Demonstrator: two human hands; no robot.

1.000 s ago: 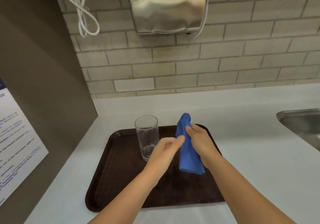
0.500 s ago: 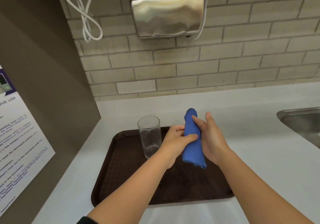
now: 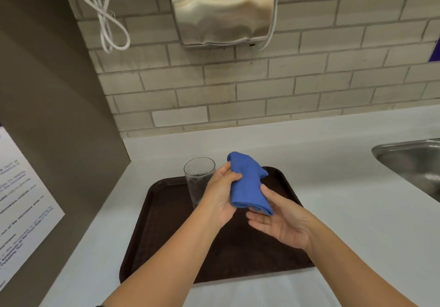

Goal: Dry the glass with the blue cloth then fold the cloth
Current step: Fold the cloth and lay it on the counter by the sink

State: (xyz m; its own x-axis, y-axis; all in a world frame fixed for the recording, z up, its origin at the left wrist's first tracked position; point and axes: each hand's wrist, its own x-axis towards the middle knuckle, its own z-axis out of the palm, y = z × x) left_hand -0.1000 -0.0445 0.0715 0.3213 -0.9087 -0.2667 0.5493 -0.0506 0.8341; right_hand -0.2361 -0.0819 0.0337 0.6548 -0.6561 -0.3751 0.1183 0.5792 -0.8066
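Above the brown tray (image 3: 166, 223), roughly over its far half, the blue cloth (image 3: 247, 183) is held up between both hands, clear of the tray's surface. The cloth is bunched into a thick, loosely folded bundle, its upper end rising past the fingers and its lower edge hanging down toward the right palm.

The left hand (image 3: 220, 195) is closed on the cloth's left side, thumb pressed on the front face and the fingers hidden behind the fabric. The right hand (image 3: 278, 221) is turned palm up beneath and slightly to the right of the bundle; its thumb is laid against the cloth's right edge while the fingers are spread flat and apart under the hanging lower edge. Whether those fingers are touching the fabric cannot be told, so the cloth is gripped firmly only by the left hand.

The glass (image 3: 198, 178) is stood upright on the tray's far left part, just beside and partly behind the left hand, with its lower portion covered by that hand. It is not held by either hand. Small droplets or marks are seen on its wall.

The tray is set on a pale counter (image 3: 357, 211). A steel sink (image 3: 414, 161) is let into the counter well to the right. A steel hand dryer (image 3: 223, 9) is mounted on the brick wall (image 3: 309, 80) above, with a looped white cord (image 3: 107, 21) hung to its left. A printed notice (image 3: 21, 199) is fixed on the dark panel at the far left.
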